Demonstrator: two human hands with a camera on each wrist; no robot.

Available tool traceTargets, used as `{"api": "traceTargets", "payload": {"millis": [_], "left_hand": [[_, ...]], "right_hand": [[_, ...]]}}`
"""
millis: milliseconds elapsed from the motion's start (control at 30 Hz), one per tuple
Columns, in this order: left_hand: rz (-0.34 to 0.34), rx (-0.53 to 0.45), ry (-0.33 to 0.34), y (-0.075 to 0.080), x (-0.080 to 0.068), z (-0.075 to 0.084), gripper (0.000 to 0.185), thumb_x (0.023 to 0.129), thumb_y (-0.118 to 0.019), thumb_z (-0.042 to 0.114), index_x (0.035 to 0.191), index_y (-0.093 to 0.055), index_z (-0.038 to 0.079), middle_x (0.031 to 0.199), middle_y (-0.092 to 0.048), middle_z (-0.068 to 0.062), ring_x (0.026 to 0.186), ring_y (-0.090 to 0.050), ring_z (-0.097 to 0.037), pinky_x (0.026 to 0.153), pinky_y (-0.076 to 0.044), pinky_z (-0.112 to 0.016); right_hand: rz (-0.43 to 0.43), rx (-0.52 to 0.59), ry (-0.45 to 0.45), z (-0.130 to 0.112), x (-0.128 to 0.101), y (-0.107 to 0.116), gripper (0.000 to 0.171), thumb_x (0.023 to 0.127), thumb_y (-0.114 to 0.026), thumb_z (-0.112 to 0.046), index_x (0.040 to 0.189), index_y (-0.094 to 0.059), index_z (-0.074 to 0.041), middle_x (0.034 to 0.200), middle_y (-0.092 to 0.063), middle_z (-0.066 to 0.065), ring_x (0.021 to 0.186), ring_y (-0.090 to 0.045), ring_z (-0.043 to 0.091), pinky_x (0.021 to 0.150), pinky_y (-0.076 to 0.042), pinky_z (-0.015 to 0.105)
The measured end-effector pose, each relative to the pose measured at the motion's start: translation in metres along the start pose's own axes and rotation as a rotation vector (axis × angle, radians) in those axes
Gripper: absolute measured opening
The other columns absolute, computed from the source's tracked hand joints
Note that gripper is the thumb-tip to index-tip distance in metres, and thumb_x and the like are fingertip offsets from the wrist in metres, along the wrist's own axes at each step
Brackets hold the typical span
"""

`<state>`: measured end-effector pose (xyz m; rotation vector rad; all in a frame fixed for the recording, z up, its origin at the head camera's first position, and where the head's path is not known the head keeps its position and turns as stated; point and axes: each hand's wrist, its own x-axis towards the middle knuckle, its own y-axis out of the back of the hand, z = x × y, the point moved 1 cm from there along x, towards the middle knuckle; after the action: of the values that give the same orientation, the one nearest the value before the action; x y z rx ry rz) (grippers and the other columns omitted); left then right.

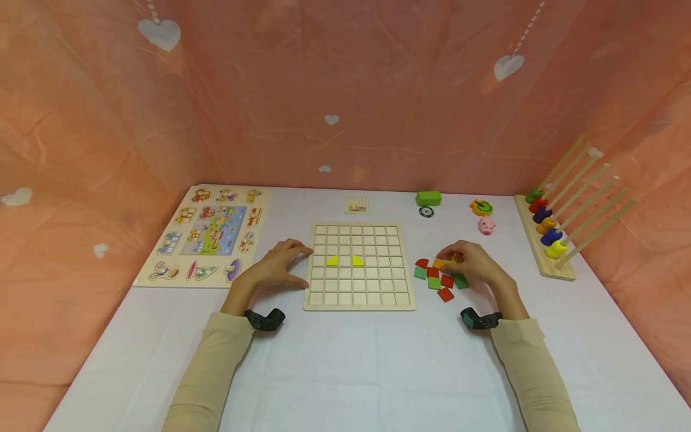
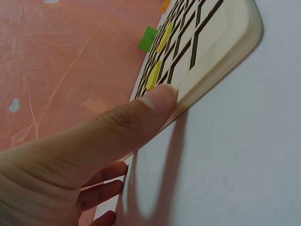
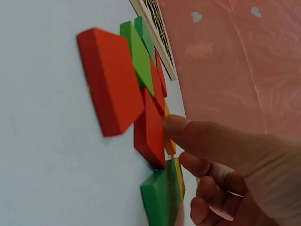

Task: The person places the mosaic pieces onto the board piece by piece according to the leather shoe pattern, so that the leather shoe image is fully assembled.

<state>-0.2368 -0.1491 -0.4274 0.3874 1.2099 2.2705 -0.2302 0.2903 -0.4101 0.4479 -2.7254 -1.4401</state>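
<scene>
A wooden grid board [image 1: 345, 300] lies mid-table, with two yellow rounded-corner tiles [image 1: 332, 260] in its cells. My left hand [image 1: 278, 264] is at the board's left edge. In the left wrist view, its thumb [image 2: 157, 101] rests against the rim while the other fingers spread loosely below. Right of the board, my right hand [image 1: 472, 262] reaches over a loose group of coloured tiles. Its thumb tip reaches an orange tile [image 3: 169, 134], with the fingers bent and apart from the thumb. Close by lie red tiles [image 3: 110, 82], a light green tile [image 3: 136, 56] and a dark green tile [image 3: 162, 193].
A picture puzzle board [image 1: 146, 273] lies at left. Behind the grid board is a small pattern card [image 1: 357, 205]. A green block [image 1: 429, 198], a round token [image 1: 426, 212], a toy pig [image 1: 486, 225] and a peg rack with rings [image 1: 561, 271] stand towards the right.
</scene>
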Motion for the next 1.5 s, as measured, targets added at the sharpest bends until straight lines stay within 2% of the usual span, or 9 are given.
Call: {"api": "traceTargets", "payload": {"millis": [233,433,567,700,833,933,1167,1500], "left_hand": [[0.0,0.005,-0.001,0.0,0.0,0.0,0.075,0.07,-0.08,0.034,0.133,-0.05,0.007,0.133,-0.042,-0.018,0.123,-0.036,-0.035,0.104,-0.029,-0.052],[-0.003,0.001,0.0,0.0,0.0,-0.001,0.075,0.07,-0.08,0.034,0.133,-0.049,0.008,0.133,-0.041,-0.018,0.124,-0.036,-0.035,0.104,-0.028,-0.053],[0.0,0.0,-0.002,0.0,0.0,0.0,0.075,0.07,-0.081,0.033,0.133,-0.05,0.007,0.133,-0.041,-0.018,0.124,-0.036,-0.035,0.104,-0.028,-0.053],[0.003,0.003,-0.002,0.001,-0.001,-0.001,0.074,0.07,-0.081,0.032,0.133,-0.05,0.007,0.133,-0.042,-0.018,0.124,-0.036,-0.035,0.104,-0.028,-0.052],[0.003,-0.002,0.0,0.001,0.0,0.0,0.075,0.07,-0.081,0.032,0.133,-0.05,0.007,0.133,-0.042,-0.018,0.124,-0.036,-0.035,0.104,-0.028,-0.052],[0.001,-0.01,0.003,0.001,0.0,0.0,0.075,0.07,-0.081,0.032,0.133,-0.05,0.007,0.133,-0.041,-0.018,0.124,-0.035,-0.035,0.104,-0.028,-0.052],[0.001,-0.005,0.003,0.0,0.001,-0.002,0.075,0.07,-0.08,0.032,0.133,-0.049,0.007,0.133,-0.041,-0.018,0.124,-0.035,-0.035,0.104,-0.028,-0.053],[-0.002,-0.012,0.009,0.001,0.0,-0.001,0.075,0.071,-0.08,0.033,0.134,-0.049,0.007,0.134,-0.041,-0.018,0.125,-0.035,-0.036,0.104,-0.028,-0.054]], "right_hand": [[0.012,0.034,0.048,0.001,0.001,-0.004,0.027,0.079,-0.074,-0.014,0.102,-0.065,-0.002,0.089,-0.059,0.008,0.082,-0.046,0.022,0.067,-0.043,0.025],[0.037,0.091,0.072,-0.002,0.004,-0.006,0.024,0.083,-0.07,-0.011,0.103,-0.061,-0.003,0.087,-0.057,0.007,0.082,-0.048,0.021,0.066,-0.044,0.019],[0.074,0.128,0.098,-0.013,0.007,-0.006,0.025,0.086,-0.067,-0.015,0.107,-0.063,-0.002,0.089,-0.058,0.009,0.082,-0.048,0.022,0.064,-0.043,0.02],[0.06,0.219,0.13,-0.032,0.014,-0.011,0.025,0.088,-0.064,-0.016,0.108,-0.064,-0.002,0.094,-0.06,0.011,0.085,-0.051,0.024,0.067,-0.047,0.022],[0.023,0.256,0.181,-0.055,0.025,-0.024,0.02,0.088,-0.065,-0.015,0.104,-0.065,-0.004,0.091,-0.061,0.008,0.084,-0.053,0.022,0.07,-0.049,0.024],[-0.002,0.268,0.251,-0.073,0.032,-0.036,0.016,0.086,-0.066,-0.012,0.101,-0.067,-0.005,0.092,-0.064,0.006,0.084,-0.055,0.02,0.072,-0.049,0.026],[-0.005,0.311,0.385,-0.11,0.048,-0.067,0.013,0.083,-0.068,-0.008,0.096,-0.07,-0.005,0.095,-0.068,0.006,0.08,-0.056,0.015,0.069,-0.049,0.025],[0.025,0.32,0.461,-0.14,0.065,-0.107,0.013,0.082,-0.07,-0.01,0.095,-0.068,-0.008,0.081,-0.065,0.001,0.071,-0.056,0.012,0.065,-0.047,0.022]]}}
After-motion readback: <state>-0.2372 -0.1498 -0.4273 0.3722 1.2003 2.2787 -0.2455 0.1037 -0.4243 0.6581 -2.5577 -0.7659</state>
